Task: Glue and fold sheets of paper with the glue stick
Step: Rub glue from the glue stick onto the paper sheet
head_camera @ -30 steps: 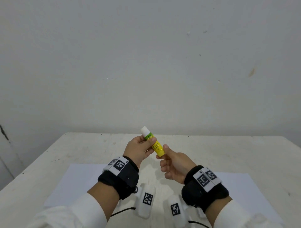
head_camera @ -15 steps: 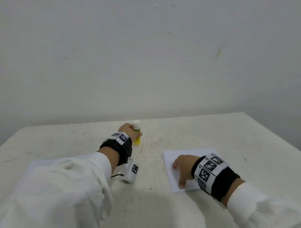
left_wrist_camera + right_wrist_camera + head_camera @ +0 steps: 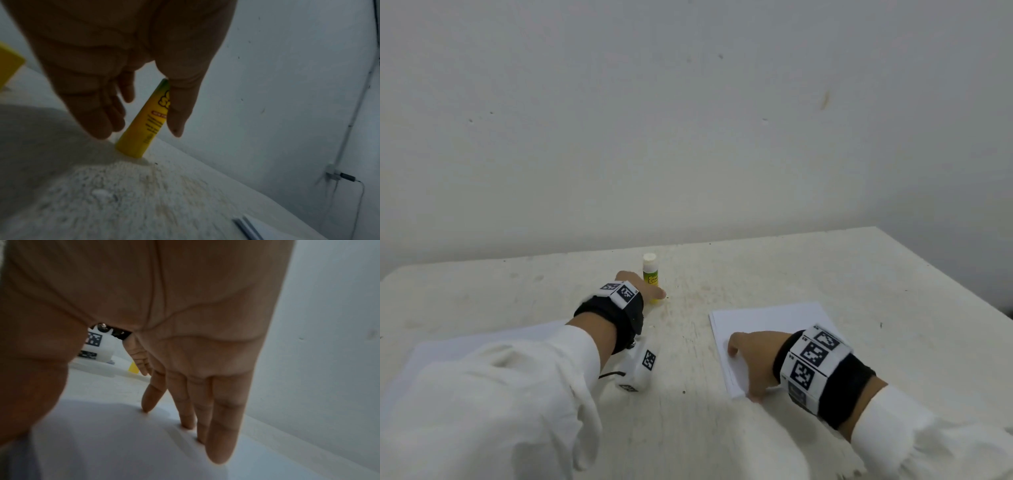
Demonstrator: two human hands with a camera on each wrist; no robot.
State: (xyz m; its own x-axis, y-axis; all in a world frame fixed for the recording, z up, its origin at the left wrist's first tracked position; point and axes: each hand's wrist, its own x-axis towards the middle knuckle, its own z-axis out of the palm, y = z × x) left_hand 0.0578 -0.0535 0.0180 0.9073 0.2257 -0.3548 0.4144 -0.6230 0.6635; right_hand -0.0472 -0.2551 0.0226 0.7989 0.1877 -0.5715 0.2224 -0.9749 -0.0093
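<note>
Glue stick (image 3: 650, 274): standing upright on the tabletop (image 3: 825, 274) toward the far edge, white cap on, base down; also seen in the left wrist view (image 3: 141, 125) with its base planted on the surface.
Left hand (image 3: 640, 284): just beside the stick, fingers (image 3: 96, 113) straight and loose, thumb alongside the tube; real contact hard to tell, no clasp round it visible, so holding nothing by the look of it.
Right hand (image 3: 751, 356): flat on the stack of paper (image 3: 767, 318), fingers (image 3: 222, 426) extended with tips pressing the top sheet, thumb at the near edge; nothing gripped or pinched.
Stack of paper: lying flat on the right side of the tabletop, several sheets thick at its left edge, unfolded, no crease showing.
Second sheet (image 3: 482, 339): flat on the left side, mostly covered by the left sleeve (image 3: 500, 394); whether glued or plain, cannot tell.
Done so far: stick parked, capped, within reach; judged an interval between gluing passes, or the very start.
Glue on paper: none visible on either sheet, though white paste on white paper would hardly show.
Left to do: likely taking a sheet off the stack, uncapping, gluing, folding; most of the task appears ahead.
Risk: narrow upright stick beside the left hand, easily tipped.
</note>
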